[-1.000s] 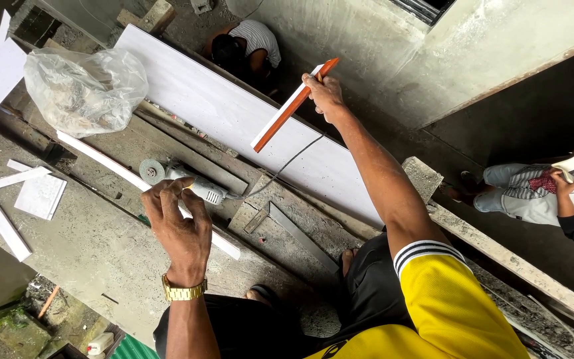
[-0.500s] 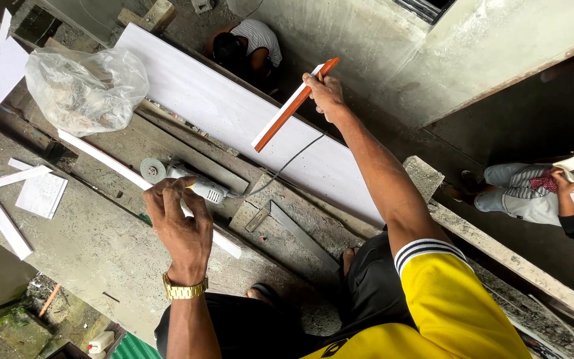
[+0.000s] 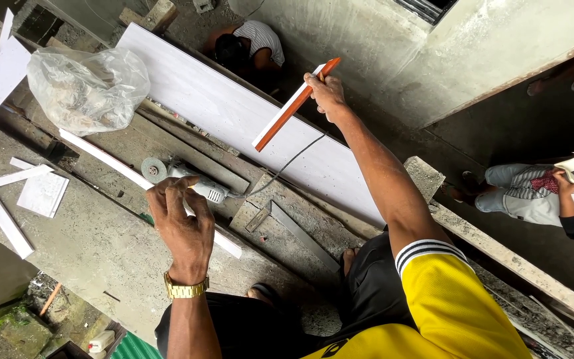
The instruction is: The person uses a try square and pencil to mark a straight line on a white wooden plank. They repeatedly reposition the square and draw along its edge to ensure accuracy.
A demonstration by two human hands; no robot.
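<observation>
- The right hand (image 3: 325, 93), up at about one o'clock of the view, has its grip closed on one end of an orange-and-white strip (image 3: 293, 106); the strip slants down toward seven o'clock and hangs over the long white panel (image 3: 234, 113).
- The left hand (image 3: 181, 226), near the centre-left, reaches with fingers curled over an angle grinder (image 3: 194, 186); whether the grip is fully closed on its body I cannot tell, but the fingers touch it.
- The grinder lies on the grey concrete counter (image 3: 94, 246), its disc pointing to nine o'clock, its dark cord (image 3: 287, 166) running off toward two o'clock.
- A narrow white strip (image 3: 101, 156) passes under the grinder, slanting from ten o'clock to five o'clock.
- At eleven o'clock of the left hand sits a clear plastic bag (image 3: 88, 86), crumpled and full.
- Flat white offcuts (image 3: 41, 193) lie at nine o'clock, near the counter's edge.
- A gold wristwatch (image 3: 184, 289) rings the left wrist.
- At twelve o'clock a person in a striped shirt (image 3: 250, 43) crouches beyond the panel; at three o'clock a seated person (image 3: 546, 193) holds something pale.
</observation>
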